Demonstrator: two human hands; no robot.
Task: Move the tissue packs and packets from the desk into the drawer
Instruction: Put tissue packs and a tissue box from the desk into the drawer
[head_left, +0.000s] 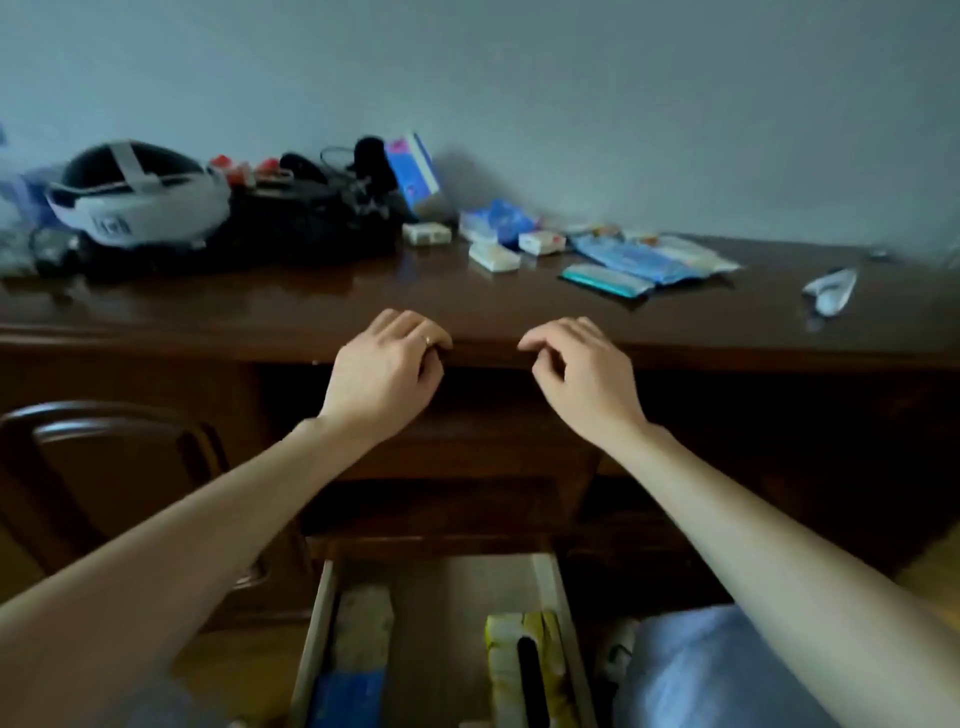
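Dark desk (311, 306), two hands (387, 364), open drawer (550, 577)

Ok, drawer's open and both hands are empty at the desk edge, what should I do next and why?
Probably reach the right hand forward to the teal packet, the nearest of the packets. Both hands hold nothing, the packs still lie on the desk, and the drawer already stands open below.

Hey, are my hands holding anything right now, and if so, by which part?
No. The left hand and right hand hover loosely curled by the desk's front edge, holding nothing.
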